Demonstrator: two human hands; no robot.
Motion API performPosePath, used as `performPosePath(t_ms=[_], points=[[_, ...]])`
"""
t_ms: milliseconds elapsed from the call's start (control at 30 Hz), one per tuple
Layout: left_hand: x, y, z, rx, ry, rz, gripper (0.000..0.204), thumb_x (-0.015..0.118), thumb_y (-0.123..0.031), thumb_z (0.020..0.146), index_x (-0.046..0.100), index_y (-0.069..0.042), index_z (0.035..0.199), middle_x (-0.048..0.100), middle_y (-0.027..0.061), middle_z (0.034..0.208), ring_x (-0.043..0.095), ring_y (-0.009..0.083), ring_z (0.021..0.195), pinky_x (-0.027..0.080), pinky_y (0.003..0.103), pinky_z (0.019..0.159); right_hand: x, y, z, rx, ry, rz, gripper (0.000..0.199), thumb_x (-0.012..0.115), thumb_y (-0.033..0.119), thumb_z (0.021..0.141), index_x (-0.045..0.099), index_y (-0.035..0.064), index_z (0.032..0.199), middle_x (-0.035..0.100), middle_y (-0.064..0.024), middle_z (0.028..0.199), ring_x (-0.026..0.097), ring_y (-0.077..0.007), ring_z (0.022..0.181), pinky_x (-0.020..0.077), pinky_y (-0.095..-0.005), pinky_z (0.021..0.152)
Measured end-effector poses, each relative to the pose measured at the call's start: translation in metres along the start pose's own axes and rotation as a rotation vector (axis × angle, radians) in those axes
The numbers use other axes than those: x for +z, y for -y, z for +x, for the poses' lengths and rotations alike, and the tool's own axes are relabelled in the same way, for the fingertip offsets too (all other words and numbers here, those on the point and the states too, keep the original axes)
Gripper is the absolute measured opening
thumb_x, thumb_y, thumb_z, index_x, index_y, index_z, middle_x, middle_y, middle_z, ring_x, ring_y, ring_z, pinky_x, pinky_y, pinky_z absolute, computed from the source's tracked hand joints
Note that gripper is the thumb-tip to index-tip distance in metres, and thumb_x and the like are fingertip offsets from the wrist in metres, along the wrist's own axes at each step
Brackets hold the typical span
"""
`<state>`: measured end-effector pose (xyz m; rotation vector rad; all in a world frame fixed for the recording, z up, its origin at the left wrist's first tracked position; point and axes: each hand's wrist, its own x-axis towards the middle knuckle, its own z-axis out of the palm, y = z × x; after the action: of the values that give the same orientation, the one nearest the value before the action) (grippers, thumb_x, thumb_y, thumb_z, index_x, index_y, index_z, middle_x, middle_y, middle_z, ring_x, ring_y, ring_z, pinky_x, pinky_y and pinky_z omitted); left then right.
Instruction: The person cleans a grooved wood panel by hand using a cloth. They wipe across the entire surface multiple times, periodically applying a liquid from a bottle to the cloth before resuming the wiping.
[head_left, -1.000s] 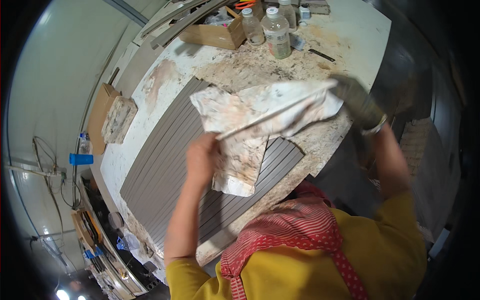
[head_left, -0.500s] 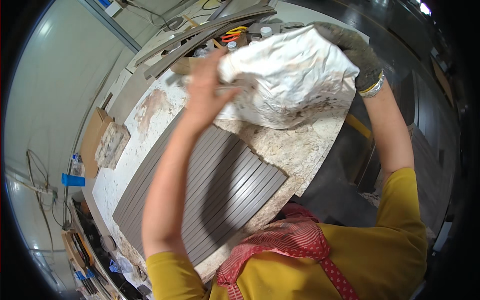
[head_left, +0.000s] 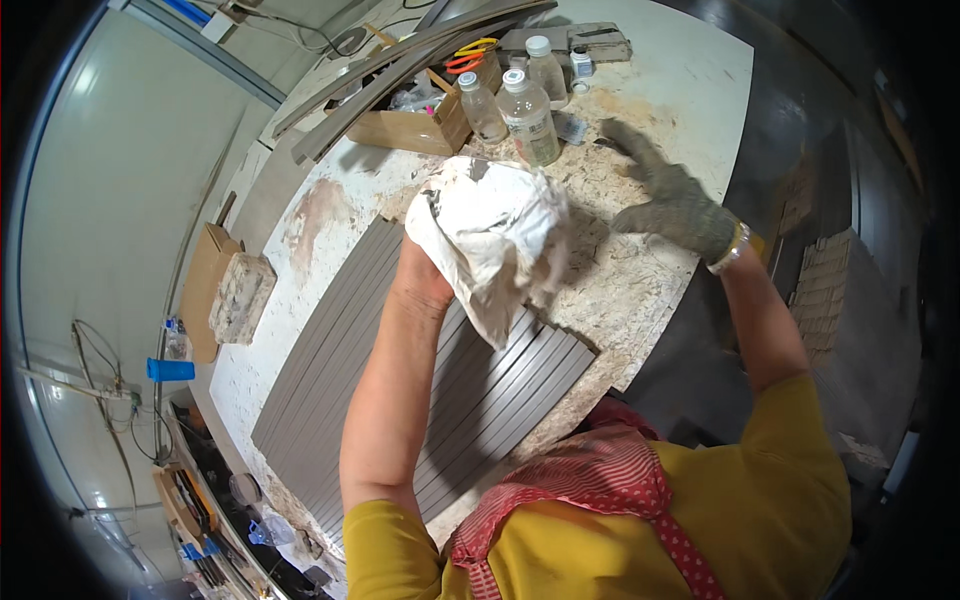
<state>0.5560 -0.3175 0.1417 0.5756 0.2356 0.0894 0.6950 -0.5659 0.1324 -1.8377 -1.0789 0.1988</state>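
A crumpled white cloth (head_left: 490,215) with dark stains is bunched up over the table, and my bare left hand (head_left: 424,272) is closed in it. The fingers of that hand are mostly covered by the folds. To the right, my right hand (head_left: 682,205) wears a dark, dirty work glove. It is apart from the cloth, fingers spread, with nothing in it. Beneath the cloth and my left forearm lie several long grey strips (head_left: 340,350), side by side in a flat panel on the table.
Clear bottles with white caps (head_left: 530,125) stand beyond the cloth, near a small white bottle (head_left: 581,63). A cardboard box (head_left: 400,130) holds orange-handled scissors (head_left: 465,62). Long curved strips (head_left: 400,75) lie behind it. A stained block (head_left: 242,298) and a blue cup (head_left: 170,369) are at the left.
The cloth went from spread out between both hands to bunched in my left hand, nearer to me. My right hand let go of it and opened. The bottles behind came into sight.
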Motion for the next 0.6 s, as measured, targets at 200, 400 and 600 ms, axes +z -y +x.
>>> performPosePath(t_ms=[200,400,600], points=[[-0.011,0.018,0.015,-0.037,-0.001,0.057,0.036,0.042,-0.024,0.097,0.056,0.000,0.121,0.065,0.0148,0.111,0.064,0.0254,0.099,0.054,0.040,0.088,0.073,0.000,-0.017,0.282,0.273,0.377,0.097,0.082,0.043,0.065,0.036,0.0029,0.140,0.047,-0.0203,0.134,0.045,-0.0323,0.124,0.0349,-0.0385,0.107],[-0.033,0.000,0.011,0.259,-0.258,1.150,0.041,0.055,-0.021,0.091,0.050,-0.006,0.130,0.051,0.0109,0.134,0.045,0.0245,0.126,0.035,0.037,0.107,0.060,-0.044,-0.048,0.524,0.253,0.276,0.093,0.075,0.047,0.073,0.034,-0.0006,0.141,0.046,-0.0205,0.137,0.044,-0.0304,0.126,0.0318,-0.0366,0.108],[-0.048,0.076,0.010,-0.140,-0.039,1.167,0.031,0.055,-0.026,0.093,0.059,-0.004,0.114,0.063,0.0066,0.109,0.058,0.0156,0.100,0.045,0.031,0.091,0.044,-0.036,-0.048,0.459,0.192,1.042,0.081,0.077,0.019,0.075,0.035,-0.0018,0.141,0.044,-0.0118,0.138,0.042,-0.0216,0.126,0.0327,-0.0332,0.107]])
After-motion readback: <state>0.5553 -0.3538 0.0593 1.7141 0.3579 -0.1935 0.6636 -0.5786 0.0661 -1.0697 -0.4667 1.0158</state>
